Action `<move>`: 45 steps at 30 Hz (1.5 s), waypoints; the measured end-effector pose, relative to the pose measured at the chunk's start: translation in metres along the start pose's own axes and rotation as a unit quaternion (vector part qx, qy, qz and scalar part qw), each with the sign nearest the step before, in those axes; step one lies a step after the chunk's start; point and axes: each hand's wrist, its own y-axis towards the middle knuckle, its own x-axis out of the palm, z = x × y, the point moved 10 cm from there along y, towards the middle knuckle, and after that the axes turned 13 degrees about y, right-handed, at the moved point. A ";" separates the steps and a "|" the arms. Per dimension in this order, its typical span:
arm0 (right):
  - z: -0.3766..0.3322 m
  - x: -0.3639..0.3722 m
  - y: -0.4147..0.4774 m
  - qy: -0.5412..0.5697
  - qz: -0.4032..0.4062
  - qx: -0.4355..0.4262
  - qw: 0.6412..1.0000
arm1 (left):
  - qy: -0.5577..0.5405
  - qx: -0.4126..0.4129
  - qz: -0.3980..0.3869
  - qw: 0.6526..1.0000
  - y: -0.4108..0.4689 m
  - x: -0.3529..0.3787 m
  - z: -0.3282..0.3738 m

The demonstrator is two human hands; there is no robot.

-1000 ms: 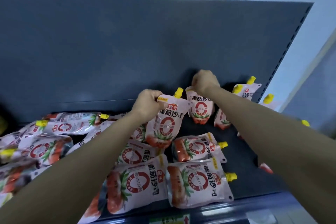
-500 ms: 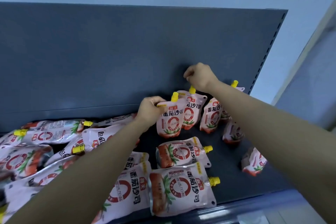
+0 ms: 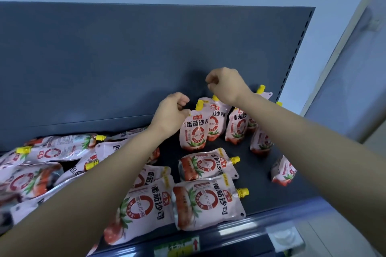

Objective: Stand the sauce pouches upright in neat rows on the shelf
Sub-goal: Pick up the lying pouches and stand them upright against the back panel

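The left grip (image 3: 171,113) is curled. Its thumb sits on the top left corner of a tall pink plastic sauce pouch with a yellow cap (image 3: 194,131), and it looks like a pinch. This standing pouch is upright at the far side of the dark grey metal shelf (image 3: 261,190). It is at the left end of a row of upright pouches (image 3: 238,127) that runs to the right. The right grip (image 3: 226,85) is a closed fist with nothing in it, just above the yellow cap of the second pouch in the row.

Many more pouches lie flat, near and to the left. The closest is a lying pouch (image 3: 206,166), pink with a yellow cap like the rest, just on the near side of the standing pouch. It lies the long way from left to right, and its cap points right. So the cap is on the side of the right grip, which is free. I think the right grip should take it and tip it until the cap points up.
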 end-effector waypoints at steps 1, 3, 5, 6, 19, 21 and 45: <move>0.001 -0.004 -0.003 0.003 0.012 0.000 1.000 | 0.001 0.014 0.012 1.000 -0.001 -0.005 0.008; -0.005 -0.010 -0.004 -0.002 0.028 -0.016 0.999 | 0.016 0.049 0.021 0.998 0.000 -0.015 0.025; -0.008 -0.017 -0.003 -0.002 0.041 -0.020 0.999 | 0.038 0.075 0.008 0.996 -0.001 -0.014 0.036; -0.006 -0.016 -0.004 -0.007 0.040 -0.018 0.999 | 0.052 0.083 -0.006 0.995 -0.001 -0.009 0.039; 0.092 0.076 -0.022 -0.113 -0.244 0.157 0.950 | 0.328 0.071 -0.248 0.909 -0.026 0.058 0.015; 0.100 0.083 -0.026 -0.097 -0.249 0.172 0.948 | 0.340 0.061 -0.266 0.900 -0.033 0.067 0.015; 0.085 0.076 -0.003 -0.018 -0.284 0.073 0.956 | 0.135 -0.162 -0.212 0.954 -0.065 0.056 -0.012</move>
